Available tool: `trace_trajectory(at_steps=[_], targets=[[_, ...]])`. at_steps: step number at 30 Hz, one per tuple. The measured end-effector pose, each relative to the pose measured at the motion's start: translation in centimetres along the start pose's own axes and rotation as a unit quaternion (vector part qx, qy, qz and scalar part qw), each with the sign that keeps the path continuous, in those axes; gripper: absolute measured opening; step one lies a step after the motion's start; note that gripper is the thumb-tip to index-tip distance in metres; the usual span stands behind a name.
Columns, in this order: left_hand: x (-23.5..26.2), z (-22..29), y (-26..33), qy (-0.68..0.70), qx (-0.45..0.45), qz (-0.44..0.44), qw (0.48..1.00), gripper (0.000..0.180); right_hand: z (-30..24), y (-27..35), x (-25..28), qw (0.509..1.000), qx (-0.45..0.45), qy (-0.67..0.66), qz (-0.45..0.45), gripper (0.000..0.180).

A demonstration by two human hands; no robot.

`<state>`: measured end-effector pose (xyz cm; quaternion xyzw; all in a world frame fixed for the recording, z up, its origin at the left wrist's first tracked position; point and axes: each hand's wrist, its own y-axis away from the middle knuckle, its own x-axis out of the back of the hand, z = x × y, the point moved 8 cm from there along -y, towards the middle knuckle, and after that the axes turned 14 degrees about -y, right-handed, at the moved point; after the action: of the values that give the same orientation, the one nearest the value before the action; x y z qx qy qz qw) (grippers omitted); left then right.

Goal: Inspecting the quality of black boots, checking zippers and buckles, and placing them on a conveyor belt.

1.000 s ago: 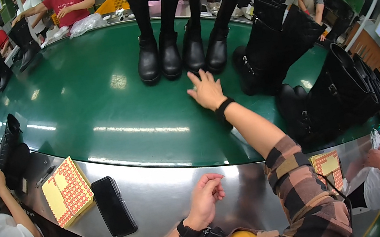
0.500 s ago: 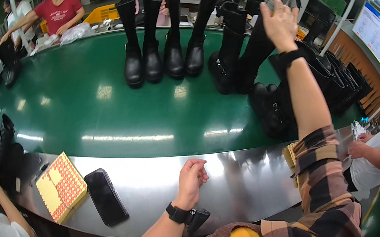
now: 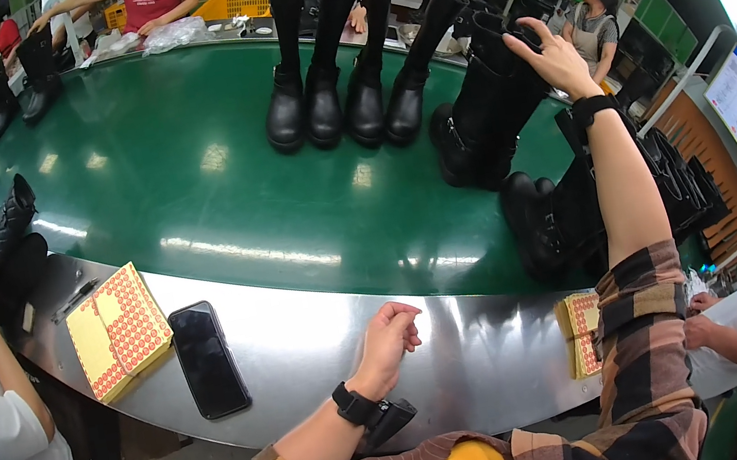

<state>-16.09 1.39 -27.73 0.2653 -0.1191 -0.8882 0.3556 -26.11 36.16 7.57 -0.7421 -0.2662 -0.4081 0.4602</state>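
Note:
My right hand (image 3: 561,66) reaches out over the far right, thumb and fingers apart, beside the tops of a tall black boot pair (image 3: 481,112); whether it touches a shaft I cannot tell. My left hand (image 3: 390,342) hovers over the metal ledge (image 3: 290,342) with its fingers pinched together; anything between the fingertips is too small to make out. Several more tall black boots (image 3: 322,105) stand upright in a row on the green belt (image 3: 193,182). Closer to my right arm, another group of black boots (image 3: 535,225) is partly hidden behind the forearm.
On the ledge at left lie a yellow stack of sheets with red round labels (image 3: 124,327) and a black phone (image 3: 208,359). A similar label stack (image 3: 582,330) sits by my right sleeve. Co-workers stand across the belt and at both sides; one at left handles a black boot (image 3: 8,225).
My right hand has gone from raised and flat to thumb and fingers curved apart beside the boot shafts. The whole view has shifted slightly. My left hand keeps its pinch.

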Motion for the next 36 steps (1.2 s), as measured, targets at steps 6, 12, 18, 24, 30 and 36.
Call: trace_trajectory(at_steps=[6,12,18,24,30,36], targets=[[0.3,-0.1,0.0,0.001,0.009,0.009,1.0,0.009,0.7,-2.5,-1.3,0.986,-0.081,0.057,-0.135,0.099],[0.1,0.2,-0.1,-0.002,-0.004,0.0,1.0,0.014,-1.6,-1.1,-1.2,0.998,-0.003,0.065,-0.014,0.058],[0.0,0.5,-0.2,-0.003,-0.001,-0.012,1.0,0.011,-6.3,2.8,8.5,0.982,0.139,-0.015,0.126,0.057],[2.4,9.1,6.2,-0.062,-0.369,0.235,0.897,0.022,-8.0,11.8,18.7,0.969,0.108,-0.132,0.176,0.048],[-6.7,10.9,16.7,-0.402,-0.551,0.11,0.723,0.11,-16.9,30.4,16.7,0.96,0.165,-0.225,0.008,0.024],[-9.0,8.5,17.7,-0.442,-0.559,0.192,0.675,0.118,-16.2,38.8,18.4,0.874,0.35,-0.332,0.054,0.099]])
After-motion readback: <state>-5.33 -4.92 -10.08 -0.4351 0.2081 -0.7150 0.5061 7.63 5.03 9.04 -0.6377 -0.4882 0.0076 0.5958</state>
